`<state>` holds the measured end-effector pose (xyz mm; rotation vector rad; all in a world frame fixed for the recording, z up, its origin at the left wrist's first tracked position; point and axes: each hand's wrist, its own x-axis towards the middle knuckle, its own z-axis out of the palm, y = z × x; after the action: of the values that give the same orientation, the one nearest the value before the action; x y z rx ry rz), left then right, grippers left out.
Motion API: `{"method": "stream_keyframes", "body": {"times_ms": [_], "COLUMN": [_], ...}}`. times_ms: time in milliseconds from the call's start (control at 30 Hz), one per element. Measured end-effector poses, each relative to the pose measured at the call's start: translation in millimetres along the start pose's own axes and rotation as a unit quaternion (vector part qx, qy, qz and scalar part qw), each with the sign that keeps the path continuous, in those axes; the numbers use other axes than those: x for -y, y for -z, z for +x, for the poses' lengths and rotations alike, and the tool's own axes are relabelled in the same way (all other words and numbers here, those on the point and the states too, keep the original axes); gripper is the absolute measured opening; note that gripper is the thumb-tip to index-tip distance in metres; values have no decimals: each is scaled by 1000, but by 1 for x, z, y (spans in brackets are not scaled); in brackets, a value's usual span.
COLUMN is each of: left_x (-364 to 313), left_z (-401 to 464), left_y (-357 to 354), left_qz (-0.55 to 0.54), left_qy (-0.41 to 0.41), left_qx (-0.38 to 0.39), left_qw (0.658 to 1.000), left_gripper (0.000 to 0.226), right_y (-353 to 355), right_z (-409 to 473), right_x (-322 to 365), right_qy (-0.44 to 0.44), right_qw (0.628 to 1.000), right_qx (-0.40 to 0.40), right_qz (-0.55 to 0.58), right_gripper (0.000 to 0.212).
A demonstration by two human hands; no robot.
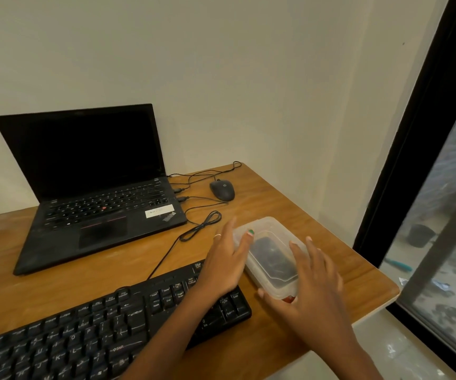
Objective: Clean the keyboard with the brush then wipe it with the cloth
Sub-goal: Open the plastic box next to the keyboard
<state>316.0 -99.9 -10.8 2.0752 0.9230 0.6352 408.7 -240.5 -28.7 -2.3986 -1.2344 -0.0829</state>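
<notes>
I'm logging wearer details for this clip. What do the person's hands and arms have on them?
Both forearms are bare, no sleeves in view. The left hand wears a thin ring on one finger, and one nail is painted green. The right hand shows no ring or watch.

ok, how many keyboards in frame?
2. The external keyboard lies at the desk's near edge, partly under the left hand. The laptop, open at back left, has its own built-in one.
</notes>
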Motion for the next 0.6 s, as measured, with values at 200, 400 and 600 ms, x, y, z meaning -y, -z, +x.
{"method": "stream_keyframes", "body": {"times_ms": [200, 400, 600], "left_x": [-12, -16, -13], "left_z": [-25, -30, -31], "left_y": [8, 7, -4], "left_qz": [-178, -255, -274], "left_qy": [56, 108, 134], "left_qx": [49, 75, 104], "left_qw": [981, 958, 947], "left_gripper": [72, 94, 98], "right_y": [4, 8, 11], "right_z": [3, 6, 9], "right_x": [3, 4, 5], "right_qy": [6, -10, -2], "right_qw": [999, 998, 998], "right_qx": [30, 52, 48], "right_qz": [-13, -18, -36], "right_gripper": [95, 97, 98]}}
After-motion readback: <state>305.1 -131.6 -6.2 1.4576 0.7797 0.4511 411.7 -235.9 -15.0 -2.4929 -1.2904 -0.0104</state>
